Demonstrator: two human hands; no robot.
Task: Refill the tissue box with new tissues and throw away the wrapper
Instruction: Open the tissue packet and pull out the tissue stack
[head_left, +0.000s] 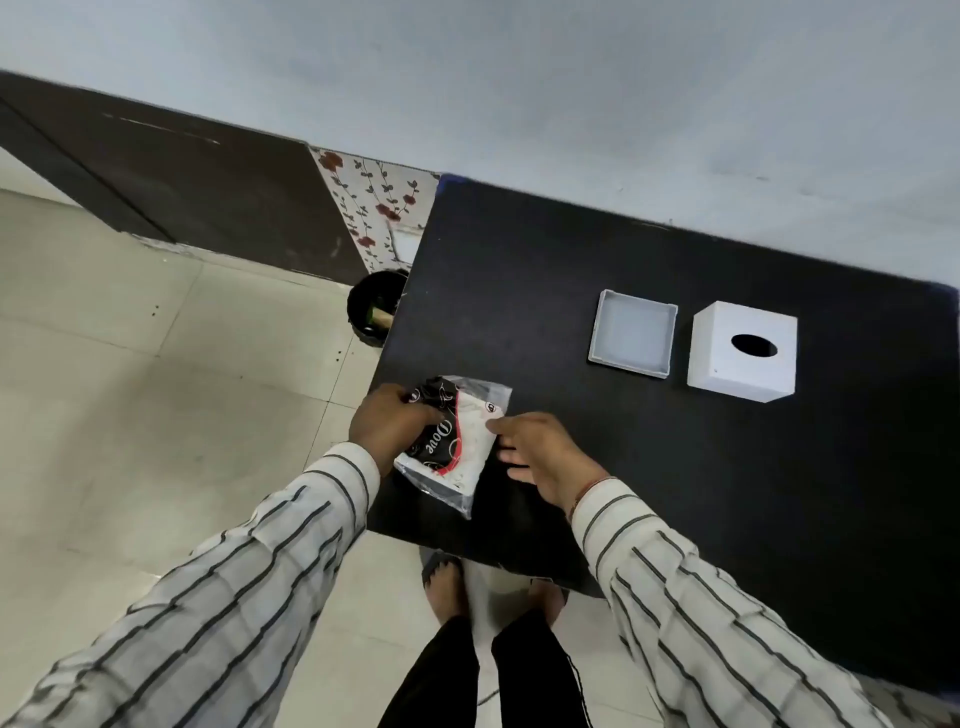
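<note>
A tissue pack in a black, red and white plastic wrapper lies at the near left corner of the black table. My left hand grips the pack's left side. The fingertips of my right hand pinch its right edge. Farther right on the table stands the white tissue box cover, a cube with a dark oval slot on top. Its shallow white base tray lies beside it on the left, with nothing inside.
A black waste bin sits on the tiled floor by the table's far left edge, with some rubbish in it. A floral panel and dark wood boards lean along the wall behind. My feet stand at the table's near edge.
</note>
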